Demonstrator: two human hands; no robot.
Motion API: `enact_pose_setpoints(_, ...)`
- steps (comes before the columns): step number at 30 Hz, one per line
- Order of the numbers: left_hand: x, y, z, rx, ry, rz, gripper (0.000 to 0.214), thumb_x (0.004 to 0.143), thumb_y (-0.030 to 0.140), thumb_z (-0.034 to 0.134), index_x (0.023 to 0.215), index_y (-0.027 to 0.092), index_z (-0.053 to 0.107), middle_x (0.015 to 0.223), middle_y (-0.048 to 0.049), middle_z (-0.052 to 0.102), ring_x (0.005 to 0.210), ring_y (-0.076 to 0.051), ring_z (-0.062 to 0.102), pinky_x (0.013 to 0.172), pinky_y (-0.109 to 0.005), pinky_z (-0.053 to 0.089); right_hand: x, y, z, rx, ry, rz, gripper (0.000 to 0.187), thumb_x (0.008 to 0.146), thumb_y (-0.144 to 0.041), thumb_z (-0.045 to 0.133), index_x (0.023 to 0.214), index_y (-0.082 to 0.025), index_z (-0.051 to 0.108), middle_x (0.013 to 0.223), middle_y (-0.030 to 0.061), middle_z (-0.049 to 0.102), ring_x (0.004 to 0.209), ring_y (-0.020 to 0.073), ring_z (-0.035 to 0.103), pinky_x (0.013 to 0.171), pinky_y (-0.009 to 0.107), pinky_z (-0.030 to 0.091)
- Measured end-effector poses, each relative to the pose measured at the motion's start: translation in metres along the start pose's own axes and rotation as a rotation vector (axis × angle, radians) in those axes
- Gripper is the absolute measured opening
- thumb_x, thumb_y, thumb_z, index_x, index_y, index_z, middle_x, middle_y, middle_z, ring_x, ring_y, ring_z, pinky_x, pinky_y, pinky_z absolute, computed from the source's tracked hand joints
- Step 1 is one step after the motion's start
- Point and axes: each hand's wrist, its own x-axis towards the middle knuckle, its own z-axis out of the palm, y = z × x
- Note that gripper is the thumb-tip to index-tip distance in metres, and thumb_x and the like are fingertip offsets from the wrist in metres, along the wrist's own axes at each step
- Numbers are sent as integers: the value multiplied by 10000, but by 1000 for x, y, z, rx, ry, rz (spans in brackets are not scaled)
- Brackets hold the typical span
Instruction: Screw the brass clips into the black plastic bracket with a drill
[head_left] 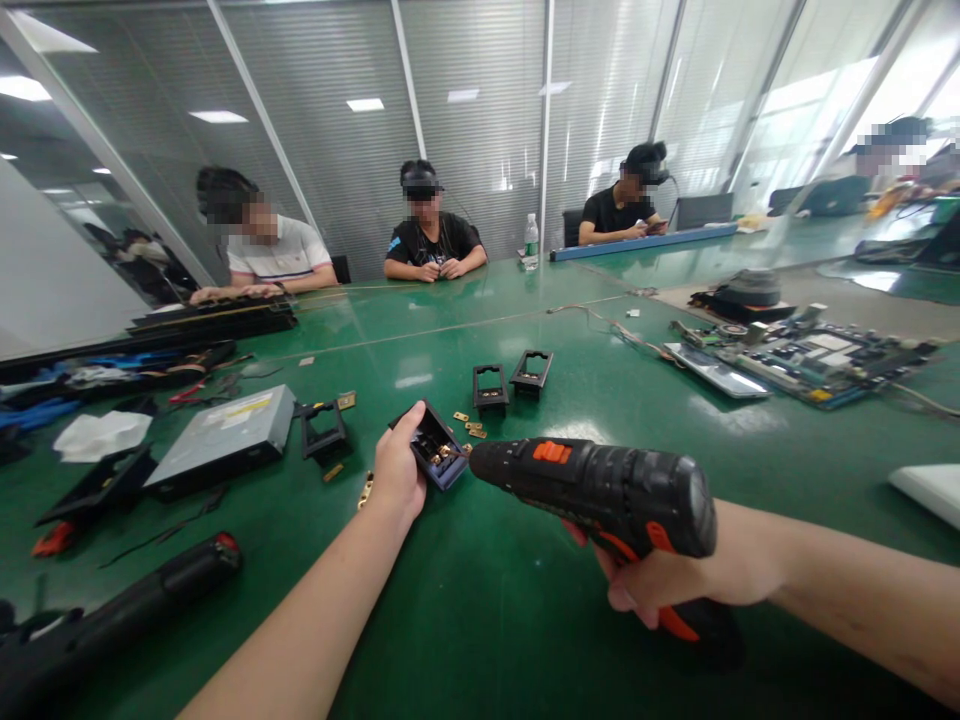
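Note:
My left hand (400,468) grips a small black plastic housing (448,474) by its left side, tilted so its open face shows brass-coloured metal parts inside. My right hand (645,580) is wrapped round the handle of a black and orange cordless drill (600,490). The drill's nose points left, and its thin bit reaches the housing's opening; whether it touches a screw I cannot tell. Just behind the housing lie several small brass plates (476,431). Two black frames (490,388) stand beyond them. More brass pieces (365,490) show beside my left wrist.
To the left sit another black frame (324,432), a silver disc drive (225,440) and a black tool with a tubular body (150,590). A circuit board assembly (825,350) lies at right. Across the green table (360,340) several people sit; a water bottle (531,243) stands there.

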Motion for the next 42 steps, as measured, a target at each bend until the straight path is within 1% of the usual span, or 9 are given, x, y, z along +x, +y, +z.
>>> enact_pose_setpoints(3, 1, 0, 0, -1, 1, 2, 198, 828, 299, 782, 922, 157, 679, 761, -57, 724, 636, -228, 719, 659, -384, 635, 1, 3, -1, 45, -35, -15, 495, 647, -238, 862, 1079, -190, 626, 629, -27, 687, 531, 141, 639, 507, 224, 542)
enact_pose_setpoints(8, 2, -1, -1, -9, -9, 8, 209, 817, 293, 794, 923, 154, 681, 765, -58, 726, 645, -229, 723, 659, -373, 632, 1, 3, -1, 11, -49, -22, 584, 678, -227, 855, 1230, -188, 668, 666, -22, 690, 543, 140, 646, 509, 217, 548)
enact_pose_setpoints(12, 1, -1, -2, -5, 0, 37, 224, 817, 298, 795, 950, 157, 681, 782, -57, 736, 663, -224, 734, 696, -373, 639, 1, 0, -1, 27, -59, -68, 944, 698, -165, 820, 1553, -254, 430, 642, -48, 694, 500, 131, 625, 491, 203, 525)
enact_pose_setpoints(14, 1, -1, -2, 17, -17, 34, 237, 826, 314, 787, 961, 151, 682, 783, -73, 743, 671, -238, 741, 687, -387, 643, 1, 0, -1, 33, -43, -88, 985, 709, -146, 797, 1592, -244, 372, 644, -47, 692, 494, 129, 626, 488, 201, 527)
enact_pose_setpoints(17, 0, 0, -2, 50, -46, 22, 243, 844, 328, 766, 969, 137, 682, 794, -110, 753, 683, -267, 751, 652, -407, 645, 3, 2, -1, 31, -62, -107, 923, 704, -147, 807, 1545, -213, 434, 652, -41, 689, 500, 130, 630, 488, 208, 538)
enact_pose_setpoints(23, -1, 3, 0, 77, -24, 17, 239, 849, 335, 777, 944, 127, 711, 795, -117, 758, 692, -265, 753, 665, -406, 654, 5, 7, -2, 39, -48, -35, 793, 659, -195, 880, 1399, -228, 598, 662, -32, 700, 545, 152, 668, 500, 210, 552)
enact_pose_setpoints(31, 3, 4, -3, 134, -4, -24, 250, 832, 359, 799, 905, 132, 723, 817, -124, 761, 692, -257, 748, 633, -383, 650, 1, 3, 0, 55, -18, -44, 744, 661, -150, 850, 1367, -205, 621, 638, -29, 706, 547, 148, 663, 520, 217, 557)
enact_pose_setpoints(36, 2, 4, -4, 111, -20, -31, 220, 855, 350, 755, 851, 137, 700, 812, -150, 762, 721, -279, 762, 678, -403, 656, 2, 0, 0, 45, -22, -25, 570, 627, -164, 846, 1172, -166, 679, 653, -23, 698, 550, 150, 658, 509, 230, 564)
enact_pose_setpoints(42, 3, 3, -5, 97, -11, -25, 243, 838, 340, 776, 935, 126, 716, 814, -137, 761, 737, -285, 764, 698, -411, 655, 2, -2, 2, 17, -9, -15, 462, 636, -212, 842, 1048, -138, 647, 668, -20, 673, 548, 138, 648, 504, 219, 548)
